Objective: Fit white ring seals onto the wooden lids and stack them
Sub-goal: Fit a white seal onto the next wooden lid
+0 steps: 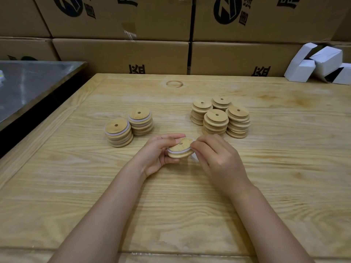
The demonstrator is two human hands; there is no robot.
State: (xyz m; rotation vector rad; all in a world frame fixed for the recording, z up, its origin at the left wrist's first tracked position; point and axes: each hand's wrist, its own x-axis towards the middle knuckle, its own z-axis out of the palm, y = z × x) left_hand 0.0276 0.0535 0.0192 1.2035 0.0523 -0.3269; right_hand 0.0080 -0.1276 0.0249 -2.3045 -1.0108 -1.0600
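At frame centre, the left hand (157, 154) grips a wooden lid (179, 149) — the right hand (214, 154) pinches its white ring seal (188, 149) over the tabletop (171, 205).

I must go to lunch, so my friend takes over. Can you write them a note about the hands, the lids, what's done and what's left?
Left hand grips the lid by its rim.
Right hand pinches the white ring at that lid's edge; the ring looks only partly seated.
Done: two sealed stacks on the left of the table.
Left: finish this lid, stack it, then do the four bare stacks on the right.
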